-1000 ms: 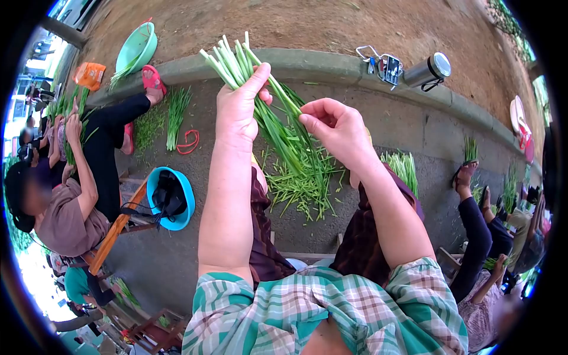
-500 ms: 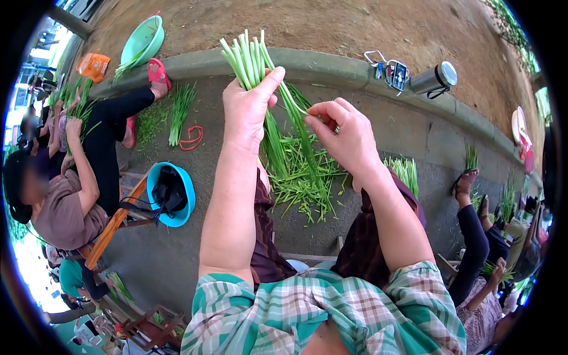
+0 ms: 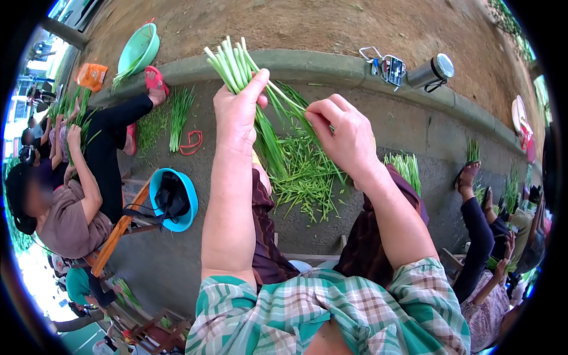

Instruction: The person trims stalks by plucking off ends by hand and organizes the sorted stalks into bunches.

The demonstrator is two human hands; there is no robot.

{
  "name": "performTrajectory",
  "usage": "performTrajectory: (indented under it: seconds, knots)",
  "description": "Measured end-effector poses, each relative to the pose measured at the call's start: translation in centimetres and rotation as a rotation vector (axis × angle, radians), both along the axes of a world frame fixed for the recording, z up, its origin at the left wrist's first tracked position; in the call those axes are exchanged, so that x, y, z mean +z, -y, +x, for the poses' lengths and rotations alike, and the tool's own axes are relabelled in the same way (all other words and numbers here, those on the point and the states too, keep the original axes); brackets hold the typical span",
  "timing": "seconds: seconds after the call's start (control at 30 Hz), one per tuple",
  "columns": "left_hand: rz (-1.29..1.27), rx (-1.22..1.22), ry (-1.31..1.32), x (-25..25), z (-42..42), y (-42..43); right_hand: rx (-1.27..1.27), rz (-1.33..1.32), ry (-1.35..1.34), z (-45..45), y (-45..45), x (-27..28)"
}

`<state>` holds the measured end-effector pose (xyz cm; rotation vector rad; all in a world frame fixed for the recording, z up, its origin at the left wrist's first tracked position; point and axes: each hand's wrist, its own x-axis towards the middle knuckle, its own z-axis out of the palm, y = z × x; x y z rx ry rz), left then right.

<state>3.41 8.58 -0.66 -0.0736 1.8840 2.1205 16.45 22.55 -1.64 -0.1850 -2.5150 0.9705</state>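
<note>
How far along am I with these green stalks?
Partway, it seems. Done: a pile of loose green pieces lies on the ground between your feet. In hand: your left hand grips a bunch, and your right hand pinches a strand of it. Left: the rest of that bunch, perhaps; I can't tell whether the bundle by your right leg is finished or waiting.

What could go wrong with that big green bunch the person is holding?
The bunch of stalks has no tie that I can see, so if the left hand loosened its grip, some might slide out. They could then drop onto the heap of green bits on the ground below and get mixed in. The right hand pinches a thin stalk that sticks out from the bunch, and a hard tug might snap it.
</note>
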Motion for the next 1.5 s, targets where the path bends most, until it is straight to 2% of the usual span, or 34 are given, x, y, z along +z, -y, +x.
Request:
performTrajectory:
  seconds: [0.03, 0.13, 0.23, 0.33, 0.43, 0.5, 0.63, 0.73, 0.77, 0.83, 0.9, 0.93, 1.0, 1.1, 1.17, 1.2, 1.23, 1.3, 1.5]
  knots:
    - [0.027, 0.007, 0.013, -0.1, -0.1, 0.1, -0.004, -0.001, 0.001, -0.1, 0.0, 0.1]
    - [0.101, 0.017, 0.068, -0.3, -0.3, 0.2, 0.043, 0.088, -0.253, -0.6, 0.1, 0.3]
    - [0.152, 0.013, 0.137, -0.2, -0.6, 0.4, 0.06, 0.12, -0.339, -0.7, -0.1, 0.4]
    - [0.241, 0.194, 0.155, -0.2, -2.2, 1.8, 0.02, 0.087, -0.408, -0.1, -0.8, 1.5]
    - [0.329, 0.292, 0.184, -0.2, -3.3, 3.7, -0.121, -0.205, -0.355, 0.2, -2.4, 0.6]
    - [0.393, 0.372, 0.207, -0.4, -4.2, 5.0, -0.253, -0.75, -0.227, 0.5, -2.8, 1.1]
    - [0.476, 0.407, 0.181, -0.6, -4.9, 6.7, -0.285, -0.853, -0.171, 0.7, -4.4, 0.3]
    - [0.468, 0.446, 0.183, -0.5, -5.2, 7.5, -0.139, -0.753, 0.032, 1.3, -3.0, -0.2]
    - [0.495, 0.434, 0.178, -0.5, -5.3, 7.9, -0.063, -0.636, 0.234, 1.7, -2.8, -0.3]
    - [0.528, 0.435, 0.19, -0.6, -5.6, 8.5, 0.233, -0.525, 0.57, 2.4, -2.5, -0.5]
    - [0.547, 0.427, 0.202, -0.5, -5.7, 9.0, 0.541, -0.396, 0.652, 3.1, -2.3, -0.7]
    - [0.558, 0.424, 0.209, -0.4, -5.7, 9.1, 0.583, -0.365, 0.731, 3.2, -2.5, -0.3]
    - [0.573, 0.41, 0.207, -0.3, -5.8, 9.4, 0.516, -0.383, 0.751, 2.9, -3.0, 1.3]
    - [0.58, 0.398, 0.21, -0.4, -5.9, 10.0, 0.252, -0.527, 0.787, 2.7, -4.1, 3.3]
    - [0.583, 0.406, 0.194, -0.4, -6.1, 10.4, 0.135, -0.716, 0.598, 2.6, -5.4, -0.5]
    - [0.587, 0.386, 0.185, -0.3, -6.1, 10.5, 0.028, -0.485, 0.636, 2.5, -6.1, -0.4]
    - [0.589, 0.386, 0.189, -0.3, -6.1, 10.6, 0.025, -0.483, 0.64, 2.7, -6.4, -0.6]
    - [0.63, 0.378, 0.224, -0.1, -6.1, 10.8, -0.102, 0.145, 0.666, 3.0, -6.8, -1.6]
    - [0.649, 0.347, 0.213, -0.1, -6.1, 11.0, -0.043, 0.112, 0.802, 2.5, -6.2, -1.9]
